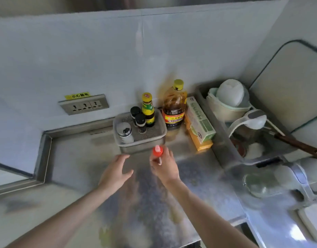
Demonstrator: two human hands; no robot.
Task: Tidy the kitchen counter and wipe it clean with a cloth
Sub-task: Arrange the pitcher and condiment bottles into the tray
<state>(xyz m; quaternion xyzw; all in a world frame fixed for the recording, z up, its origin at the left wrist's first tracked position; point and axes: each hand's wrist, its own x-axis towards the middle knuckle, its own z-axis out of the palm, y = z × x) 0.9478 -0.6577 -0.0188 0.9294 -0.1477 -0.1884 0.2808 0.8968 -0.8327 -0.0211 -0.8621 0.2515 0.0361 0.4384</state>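
Just short of the tray edge, right hand gripping red-capped bottle, left hand spread, bare counter leftward

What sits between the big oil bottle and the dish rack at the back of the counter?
In the head view, two boxes lie between the oil bottle and the dish rack: a green-and-white box resting on an orange box.

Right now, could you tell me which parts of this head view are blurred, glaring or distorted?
Head view: the right hand holding the red-capped bottle and the left hand are motion-smeared; glare washes the steel counter near the sink; wide-angle bending curves the wall socket and counter edges.
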